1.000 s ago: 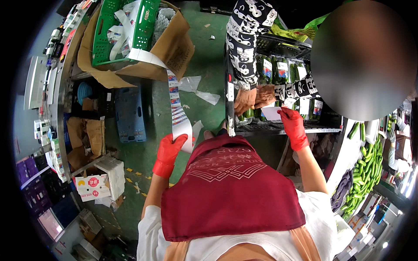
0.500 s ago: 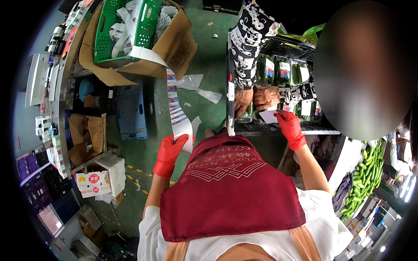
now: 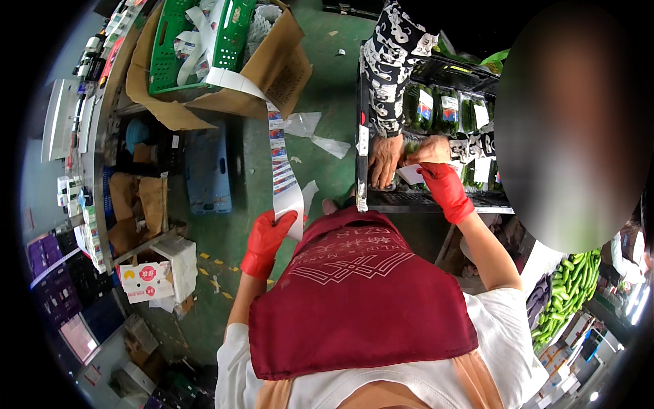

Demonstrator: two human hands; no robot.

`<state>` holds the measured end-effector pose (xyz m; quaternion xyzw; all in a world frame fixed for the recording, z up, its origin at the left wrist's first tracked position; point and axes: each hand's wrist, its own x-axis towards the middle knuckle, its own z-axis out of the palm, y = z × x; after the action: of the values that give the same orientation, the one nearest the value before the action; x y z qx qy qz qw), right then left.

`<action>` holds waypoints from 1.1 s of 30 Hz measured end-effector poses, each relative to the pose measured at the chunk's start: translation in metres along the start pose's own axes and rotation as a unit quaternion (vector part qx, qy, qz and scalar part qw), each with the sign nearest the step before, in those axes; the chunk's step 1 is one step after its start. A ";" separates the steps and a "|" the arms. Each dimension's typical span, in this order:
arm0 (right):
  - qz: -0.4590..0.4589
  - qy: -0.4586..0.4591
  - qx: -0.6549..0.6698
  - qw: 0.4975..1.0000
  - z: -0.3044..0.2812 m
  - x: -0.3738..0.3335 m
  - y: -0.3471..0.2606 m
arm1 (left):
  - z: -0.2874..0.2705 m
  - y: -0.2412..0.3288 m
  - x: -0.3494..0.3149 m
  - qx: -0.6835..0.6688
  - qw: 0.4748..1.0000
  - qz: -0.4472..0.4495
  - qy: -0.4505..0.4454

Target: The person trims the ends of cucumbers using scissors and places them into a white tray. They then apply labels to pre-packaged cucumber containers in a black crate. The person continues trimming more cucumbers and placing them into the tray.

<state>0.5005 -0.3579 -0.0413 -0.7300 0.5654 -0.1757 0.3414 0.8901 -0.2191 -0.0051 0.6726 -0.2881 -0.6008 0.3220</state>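
My left hand (image 3: pixel 266 240), in a red glove, pinches the loose end of a long label strip (image 3: pixel 283 174). The strip runs up to a green basket (image 3: pixel 236 41) sitting in an open cardboard box (image 3: pixel 286 73). My right hand (image 3: pixel 446 191), also gloved in red, is closed on a single white label (image 3: pixel 410 174) over the near side of a black crate (image 3: pixel 402 200). In the crate stand wrapped packs of green cucumbers (image 3: pixel 446 114), several bearing labels. A co-worker's two bare hands (image 3: pixel 386 161) reach into the crate, close to my label.
A blue plastic crate (image 3: pixel 207 174) stands on the green floor to the left. Beyond it is a shelf with cardboard (image 3: pixel 139 211) and a white carton (image 3: pixel 146 281). Loose cucumbers (image 3: pixel 569 293) are heaped at the right. Clear plastic scraps (image 3: pixel 330 146) lie on the floor.
My right hand has moved slightly left with the label, nearer the co-worker's hands. The co-worker's hands have shifted within the crate. My left hand still holds the strip.
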 end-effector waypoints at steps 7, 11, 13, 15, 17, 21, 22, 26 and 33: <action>0.080 0.028 0.094 0.992 -0.007 -0.002 0.003 | 0.002 0.003 -0.005 -0.022 1.000 -0.008 -0.001; 0.138 0.066 0.086 0.985 -0.025 -0.003 0.019 | 0.007 0.013 -0.009 -0.033 0.999 -0.015 0.004; 0.136 0.069 0.039 0.988 -0.031 -0.005 0.007 | 0.006 0.010 -0.009 -0.029 0.999 -0.019 0.007; 0.093 0.069 0.050 0.992 -0.023 -0.008 0.017 | 0.006 0.010 -0.005 -0.025 0.999 -0.023 -0.002; 0.020 0.090 0.058 0.994 -0.009 -0.008 0.017 | 0.007 0.010 -0.005 -0.040 0.999 -0.022 -0.014; -0.045 0.052 -0.031 0.997 0.006 0.002 0.011 | 0.006 0.013 -0.004 -0.001 0.999 -0.025 -0.019; -0.031 0.030 -0.020 0.999 0.012 0.008 0.010 | 0.005 0.011 -0.003 -0.006 0.999 -0.025 -0.022; -0.109 0.045 0.004 0.993 0.032 0.042 0.017 | 0.006 0.012 -0.006 -0.002 0.999 -0.025 -0.026; -0.188 0.088 -0.117 0.971 0.051 0.081 0.040 | 0.007 0.012 -0.012 0.003 0.999 -0.044 0.005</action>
<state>0.5290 -0.4240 -0.1158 -0.8397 0.4626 -0.2325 0.1638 0.8816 -0.2185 0.0111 0.6885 -0.2580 -0.6103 0.2949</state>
